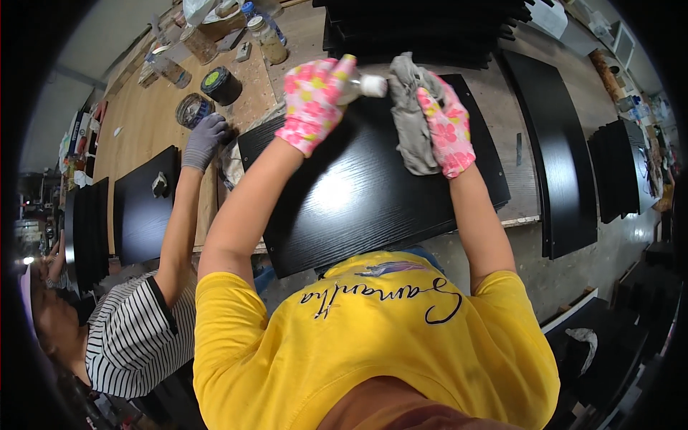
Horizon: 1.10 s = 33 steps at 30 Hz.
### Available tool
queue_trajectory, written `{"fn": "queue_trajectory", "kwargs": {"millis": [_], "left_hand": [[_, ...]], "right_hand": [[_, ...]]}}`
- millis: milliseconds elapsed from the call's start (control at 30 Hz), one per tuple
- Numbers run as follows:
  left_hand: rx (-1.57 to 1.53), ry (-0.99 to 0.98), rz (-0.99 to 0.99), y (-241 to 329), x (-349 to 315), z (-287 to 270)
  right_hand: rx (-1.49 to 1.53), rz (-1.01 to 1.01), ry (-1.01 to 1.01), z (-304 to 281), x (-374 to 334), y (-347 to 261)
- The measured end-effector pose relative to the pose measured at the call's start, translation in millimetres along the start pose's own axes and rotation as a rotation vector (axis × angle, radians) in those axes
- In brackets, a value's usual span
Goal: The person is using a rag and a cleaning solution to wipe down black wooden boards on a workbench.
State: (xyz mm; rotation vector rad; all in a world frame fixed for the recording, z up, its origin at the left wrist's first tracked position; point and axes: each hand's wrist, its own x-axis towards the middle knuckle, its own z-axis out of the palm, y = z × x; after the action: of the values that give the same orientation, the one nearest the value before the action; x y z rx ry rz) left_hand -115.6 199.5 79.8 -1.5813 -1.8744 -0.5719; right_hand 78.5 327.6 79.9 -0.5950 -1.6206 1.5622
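My left hand (314, 100), in a pink flowered glove, is closed round a small bottle (370, 86) with a white top. The bottle lies sideways, its top pointing at a grey rag (416, 125). That crumpled rag hangs from my right hand (451, 127), gloved the same way, its fingers bent against the cloth. Beneath both hands a glossy black board (337, 215) with visible wood grain rests on the worktable, its near edge close to my body. My left fingers hide most of the bottle's body.
At the left, a co-worker's grey-gloved hand (204, 142) is beside an open jar (193, 111). A dark tub (221, 86) and several bottles stand behind it. Black boards are piled at the far edge (423, 32); another long board (555, 150) lies to the right.
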Motion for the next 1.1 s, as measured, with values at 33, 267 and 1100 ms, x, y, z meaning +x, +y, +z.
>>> {"fn": "queue_trajectory", "kwargs": {"millis": [33, 267, 1100], "left_hand": [[0.055, -0.041, 0.068, 11, 3, 0], [0.443, -0.384, 0.181, 35, 20, -18], [-0.599, -0.049, -1.0, -123, -54, 59]], "right_hand": [[0.233, 0.112, -0.066, 9, -1, 4], [0.65, 0.429, -0.105, 18, -1, 31], [-1.992, -0.47, -0.182, -51, 115, 141]]}}
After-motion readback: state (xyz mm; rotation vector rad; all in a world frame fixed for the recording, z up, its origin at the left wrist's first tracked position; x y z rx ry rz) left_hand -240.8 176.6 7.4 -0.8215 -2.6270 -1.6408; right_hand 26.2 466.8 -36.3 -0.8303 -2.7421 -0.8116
